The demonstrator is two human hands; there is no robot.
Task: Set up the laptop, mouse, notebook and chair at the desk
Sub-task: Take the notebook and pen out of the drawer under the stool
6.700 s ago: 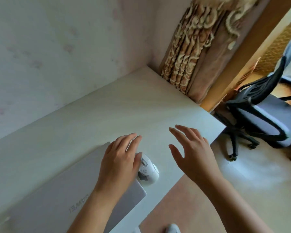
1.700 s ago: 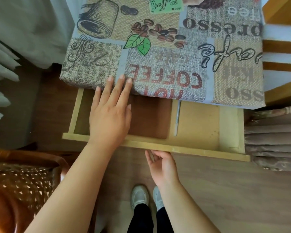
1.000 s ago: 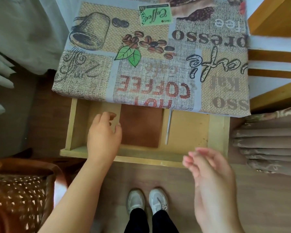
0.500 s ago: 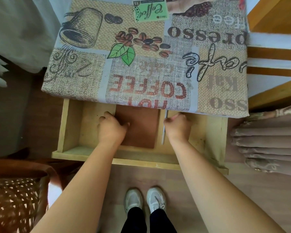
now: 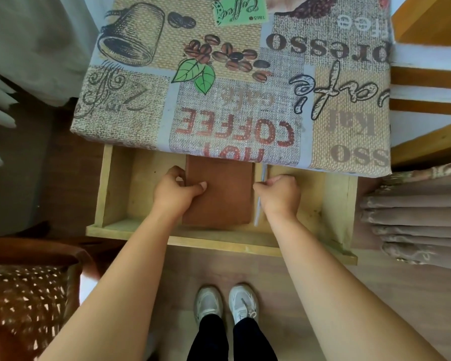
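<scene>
I am on the notebook step: the brown notebook lies flat in the open wooden drawer at the frame's centre, its far end tucked under the coffee-print tablecloth. My left hand grips the notebook's left edge, fingers curled under it and thumb on the cover. My right hand is curled at the notebook's right edge beside a thin silver pen; I cannot tell whether it pinches the pen or the cover. Next I judge I must lift the notebook clear of the drawer's front rail and slide it out from under the cloth without snagging. Compared with 0.5 s ago, both hands sit a little nearer the notebook's edges and the left thumb has come onto the cover; 1 s ago the right hand hung outside the drawer.
</scene>
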